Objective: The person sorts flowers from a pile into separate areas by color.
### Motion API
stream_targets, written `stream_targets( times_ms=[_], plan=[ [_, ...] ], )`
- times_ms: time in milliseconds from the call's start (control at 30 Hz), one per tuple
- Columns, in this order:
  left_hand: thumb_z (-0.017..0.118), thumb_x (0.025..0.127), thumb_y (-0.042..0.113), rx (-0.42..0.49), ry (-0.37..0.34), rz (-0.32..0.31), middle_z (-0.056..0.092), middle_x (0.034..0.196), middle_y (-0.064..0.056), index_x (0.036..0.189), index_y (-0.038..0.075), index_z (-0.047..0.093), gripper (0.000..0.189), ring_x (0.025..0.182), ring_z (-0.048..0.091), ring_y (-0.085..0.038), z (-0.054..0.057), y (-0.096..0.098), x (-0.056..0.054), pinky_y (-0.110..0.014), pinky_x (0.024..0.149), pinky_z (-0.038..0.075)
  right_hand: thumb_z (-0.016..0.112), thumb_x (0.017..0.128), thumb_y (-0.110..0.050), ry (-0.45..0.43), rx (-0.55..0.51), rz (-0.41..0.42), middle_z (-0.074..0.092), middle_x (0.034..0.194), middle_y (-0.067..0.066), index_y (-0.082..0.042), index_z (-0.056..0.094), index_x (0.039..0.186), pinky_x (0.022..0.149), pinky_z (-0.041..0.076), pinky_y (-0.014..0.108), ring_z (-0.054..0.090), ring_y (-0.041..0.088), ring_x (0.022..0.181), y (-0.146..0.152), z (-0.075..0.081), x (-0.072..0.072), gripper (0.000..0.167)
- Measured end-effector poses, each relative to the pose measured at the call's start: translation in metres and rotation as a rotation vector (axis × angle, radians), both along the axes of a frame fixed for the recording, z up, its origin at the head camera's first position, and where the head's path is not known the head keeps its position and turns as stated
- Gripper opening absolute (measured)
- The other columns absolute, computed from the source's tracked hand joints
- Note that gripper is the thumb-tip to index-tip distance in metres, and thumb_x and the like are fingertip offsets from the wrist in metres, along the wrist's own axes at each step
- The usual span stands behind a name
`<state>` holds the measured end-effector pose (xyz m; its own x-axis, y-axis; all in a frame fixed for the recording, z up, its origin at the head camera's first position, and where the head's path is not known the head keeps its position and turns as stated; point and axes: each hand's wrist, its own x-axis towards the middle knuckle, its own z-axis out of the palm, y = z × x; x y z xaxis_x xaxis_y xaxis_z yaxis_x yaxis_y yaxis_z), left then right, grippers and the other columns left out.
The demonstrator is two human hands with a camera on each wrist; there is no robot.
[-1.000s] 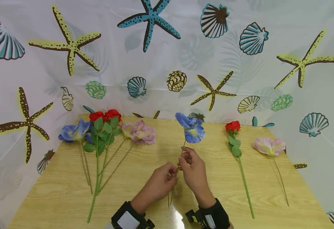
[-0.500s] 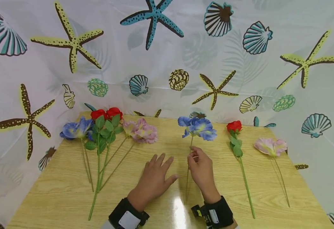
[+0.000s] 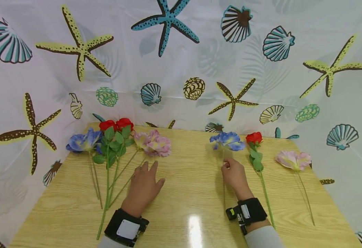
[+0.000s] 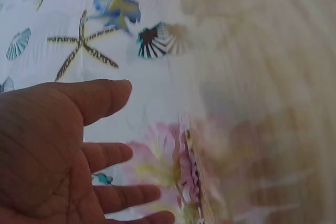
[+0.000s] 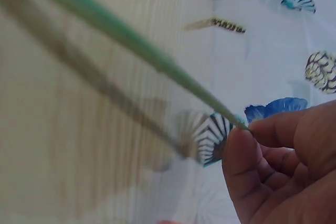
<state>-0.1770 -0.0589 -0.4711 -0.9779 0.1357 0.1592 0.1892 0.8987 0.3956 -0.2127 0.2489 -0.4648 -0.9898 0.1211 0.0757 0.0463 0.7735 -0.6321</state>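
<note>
My right hand (image 3: 235,175) pinches the thin green stem (image 5: 157,61) of a blue artificial flower (image 3: 227,140) between thumb and fingertips. Its blossom points to the back of the table, just left of a single red rose (image 3: 254,137). The stem runs back toward my wrist. My left hand (image 3: 143,187) is spread and holds nothing, close to the stems of the left-hand flowers. Nearest its fingers are the pink flowers (image 3: 156,144); in the left wrist view a pink blossom (image 4: 152,166) shows beyond the fingers.
On the left lie two red roses (image 3: 116,124) with green leaves and blue flowers (image 3: 83,140), their stems crossing the pink ones. A pink flower (image 3: 293,159) lies at the far right of the wooden table (image 3: 181,206). A shell-and-starfish cloth (image 3: 174,65) hangs behind.
My right hand has carried the blue flower to the right, toward the single rose. My left hand has let go of the stem and moved left toward the bunch, fingers spread.
</note>
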Motion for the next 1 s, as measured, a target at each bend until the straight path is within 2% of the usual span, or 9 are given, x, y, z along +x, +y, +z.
stream_targets(
  times_ms=[100, 200, 300, 467, 600, 733, 833, 933, 1000],
  plan=[
    [0.067, 0.083, 0.040, -0.022, -0.047, 0.065, 0.041, 0.125, -0.031, 0.136, 0.002, 0.044, 0.070, 0.108, 0.040, -0.051, 0.000, -0.012, 0.000, -0.059, 0.070, 0.043, 0.047, 0.091, -0.005, -0.034, 0.027, 0.023, 0.061, 0.097, 0.016, 0.006, 0.054, 0.123, 0.060, 0.041, 0.033, 0.051, 0.021, 0.067, 0.011, -0.002, -0.008, 0.034],
    [0.066, 0.084, 0.038, -0.037, -0.106, 0.094, 0.039, 0.121, -0.034, 0.135, -0.002, 0.043, 0.068, 0.107, 0.038, -0.055, 0.000, -0.020, 0.001, -0.061, 0.067, 0.042, 0.046, 0.090, -0.004, -0.059, 0.055, 0.038, 0.060, 0.095, 0.016, 0.007, 0.054, 0.122, 0.062, 0.041, 0.035, 0.051, 0.023, 0.070, 0.020, -0.005, -0.015, 0.034],
    [0.064, 0.087, 0.031, -0.046, -0.129, 0.089, 0.041, 0.115, -0.036, 0.133, -0.006, 0.042, 0.063, 0.104, 0.038, -0.057, 0.000, -0.026, 0.001, -0.060, 0.068, 0.042, 0.047, 0.089, -0.004, -0.077, 0.077, 0.045, 0.061, 0.093, 0.016, 0.007, 0.055, 0.120, 0.061, 0.041, 0.034, 0.051, 0.023, 0.070, 0.025, -0.009, -0.020, 0.034],
    [0.058, 0.088, 0.006, -0.077, -0.108, 0.070, 0.045, 0.107, -0.037, 0.129, -0.012, 0.044, 0.047, 0.093, 0.044, -0.055, 0.002, -0.031, 0.003, -0.056, 0.065, 0.045, 0.047, 0.088, -0.004, -0.096, 0.110, 0.069, 0.061, 0.095, 0.018, 0.008, 0.056, 0.119, 0.062, 0.042, 0.035, 0.052, 0.024, 0.073, 0.028, -0.012, -0.024, 0.034],
    [0.050, 0.089, -0.003, -0.123, -0.118, 0.043, 0.046, 0.104, -0.036, 0.125, -0.013, 0.046, 0.037, 0.086, 0.047, -0.051, 0.005, -0.031, 0.003, -0.055, 0.067, 0.044, 0.049, 0.089, -0.006, -0.119, 0.151, 0.095, 0.061, 0.096, 0.017, 0.009, 0.056, 0.119, 0.065, 0.043, 0.037, 0.053, 0.025, 0.075, 0.032, -0.006, -0.023, 0.034],
    [0.047, 0.091, -0.004, -0.139, -0.112, 0.014, 0.045, 0.094, -0.031, 0.113, -0.012, 0.052, 0.024, 0.077, 0.048, -0.045, 0.007, -0.030, 0.004, -0.052, 0.062, 0.044, 0.049, 0.090, -0.010, -0.158, 0.165, 0.109, 0.059, 0.109, 0.022, 0.008, 0.052, 0.124, 0.077, 0.045, 0.045, 0.056, 0.035, 0.093, 0.037, 0.004, -0.020, 0.039],
    [0.044, 0.091, -0.006, -0.121, -0.080, -0.018, 0.043, 0.084, -0.027, 0.095, -0.011, 0.056, 0.013, 0.069, 0.046, -0.040, 0.009, -0.030, 0.007, -0.050, 0.059, 0.043, 0.047, 0.093, -0.015, -0.185, 0.167, 0.113, 0.052, 0.123, 0.026, 0.007, 0.048, 0.130, 0.088, 0.040, 0.052, 0.047, 0.042, 0.113, 0.041, 0.012, -0.017, 0.043],
    [0.041, 0.090, -0.009, -0.096, -0.063, -0.030, 0.040, 0.078, -0.023, 0.082, -0.008, 0.053, 0.014, 0.063, 0.044, -0.036, 0.011, -0.030, 0.009, -0.048, 0.057, 0.041, 0.047, 0.094, -0.020, -0.190, 0.173, 0.129, 0.044, 0.131, 0.028, 0.006, 0.043, 0.134, 0.094, 0.034, 0.055, 0.038, 0.045, 0.121, 0.044, 0.019, -0.016, 0.047],
    [0.041, 0.090, -0.010, -0.084, -0.069, -0.023, 0.039, 0.078, -0.023, 0.079, -0.007, 0.051, 0.015, 0.061, 0.044, -0.035, 0.012, -0.030, 0.010, -0.048, 0.056, 0.041, 0.050, 0.094, -0.022, -0.184, 0.185, 0.141, 0.040, 0.134, 0.029, 0.007, 0.040, 0.135, 0.095, 0.032, 0.056, 0.035, 0.046, 0.123, 0.047, 0.021, -0.015, 0.052]
  ],
)
